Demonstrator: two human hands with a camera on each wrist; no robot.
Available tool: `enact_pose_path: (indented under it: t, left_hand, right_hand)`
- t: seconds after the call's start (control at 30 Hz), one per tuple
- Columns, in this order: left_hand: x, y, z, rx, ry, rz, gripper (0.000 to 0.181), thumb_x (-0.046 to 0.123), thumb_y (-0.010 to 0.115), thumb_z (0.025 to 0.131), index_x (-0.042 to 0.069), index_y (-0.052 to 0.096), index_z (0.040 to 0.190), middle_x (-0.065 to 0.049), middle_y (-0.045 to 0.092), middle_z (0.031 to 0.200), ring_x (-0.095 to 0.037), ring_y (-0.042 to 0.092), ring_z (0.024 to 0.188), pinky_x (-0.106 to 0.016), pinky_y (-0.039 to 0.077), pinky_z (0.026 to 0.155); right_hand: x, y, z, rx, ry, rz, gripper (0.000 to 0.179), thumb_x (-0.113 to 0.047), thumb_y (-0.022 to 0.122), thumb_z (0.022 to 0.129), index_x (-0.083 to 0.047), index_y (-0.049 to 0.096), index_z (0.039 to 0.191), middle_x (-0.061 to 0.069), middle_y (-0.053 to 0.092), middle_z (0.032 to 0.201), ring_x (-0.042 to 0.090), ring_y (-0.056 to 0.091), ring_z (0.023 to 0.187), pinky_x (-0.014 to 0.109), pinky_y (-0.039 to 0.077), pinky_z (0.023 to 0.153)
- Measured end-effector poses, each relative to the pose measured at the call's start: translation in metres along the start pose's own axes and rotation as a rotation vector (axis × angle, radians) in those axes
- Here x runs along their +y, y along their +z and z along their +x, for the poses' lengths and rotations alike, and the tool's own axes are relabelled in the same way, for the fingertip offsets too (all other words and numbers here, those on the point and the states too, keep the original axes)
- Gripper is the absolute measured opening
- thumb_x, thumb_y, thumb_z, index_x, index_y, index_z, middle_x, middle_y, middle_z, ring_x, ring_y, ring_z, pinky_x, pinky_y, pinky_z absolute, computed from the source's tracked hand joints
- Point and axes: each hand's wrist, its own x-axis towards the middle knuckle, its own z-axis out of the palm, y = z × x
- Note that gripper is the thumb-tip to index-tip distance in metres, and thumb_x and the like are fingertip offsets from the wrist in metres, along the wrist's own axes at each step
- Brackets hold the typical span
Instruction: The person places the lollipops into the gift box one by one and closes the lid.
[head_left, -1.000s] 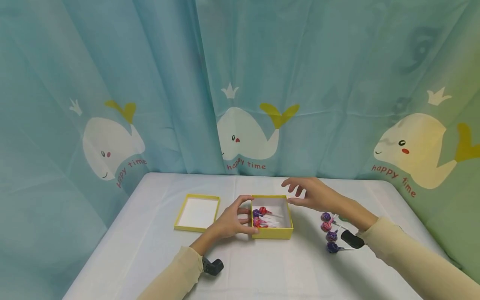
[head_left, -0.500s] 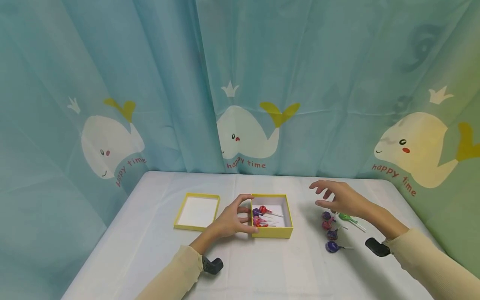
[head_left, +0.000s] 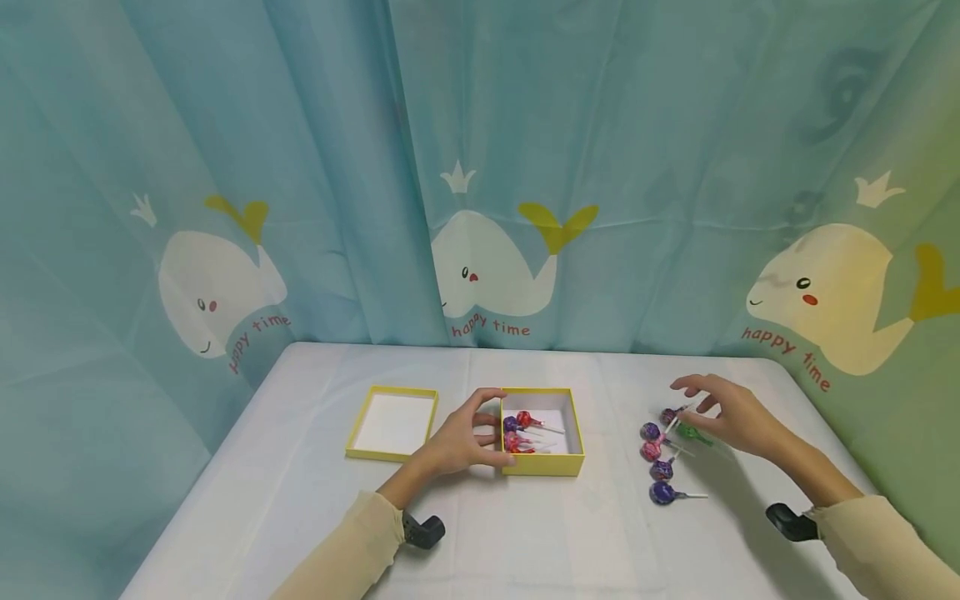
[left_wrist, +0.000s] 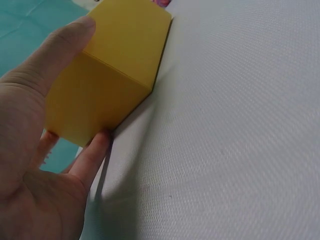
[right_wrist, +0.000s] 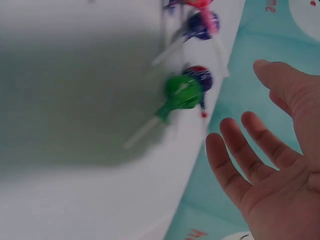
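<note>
Right hand (head_left: 738,419) shifted right, fingers apart | green lollipop (head_left: 688,432) just left, long axis running near-right | left hand (head_left: 455,442) grips yellow box (head_left: 543,465)

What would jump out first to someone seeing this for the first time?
Probably the white cartoon whales on the curtain behind the white table. Next comes the open yellow box near the table's middle, gripped at its left side by the left hand, with several lollipops inside. Then the bright green lollipop, lying beside purple and pink ones on the table's right, near the right hand.
</note>
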Motion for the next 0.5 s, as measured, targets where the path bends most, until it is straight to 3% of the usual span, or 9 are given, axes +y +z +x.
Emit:
enact_pose_path:
  t: [0.27,0.5]
  left_hand:
    - [0.0,0.0,0.0,0.0,-0.003,0.004,0.094,0.012,0.092,0.077,0.014,0.037,0.154,-0.015,0.037,0.158,-0.033,0.055,0.129,-0.037,0.055,0.102]
    - [0.0,0.0,0.0,0.004,-0.007,-0.006,0.095,0.011,0.092,0.077,0.013,0.037,0.154,-0.015,0.037,0.157,-0.032,0.055,0.129,-0.038,0.055,0.102]
  right_hand:
    - [0.011,0.011,-0.017,-0.068,0.203,0.03,0.042,-0.013,0.082,0.088,-0.006,0.061,0.124,0.015,0.068,0.104,0.02,0.067,0.081,0.031,0.054,0.062]
    - [0.017,0.022,-0.026,-0.087,0.241,0.056,0.039,-0.013,0.081,0.088,-0.011,0.057,0.119,0.008,0.069,0.097,0.006,0.059,0.068,0.024,0.045,0.056]
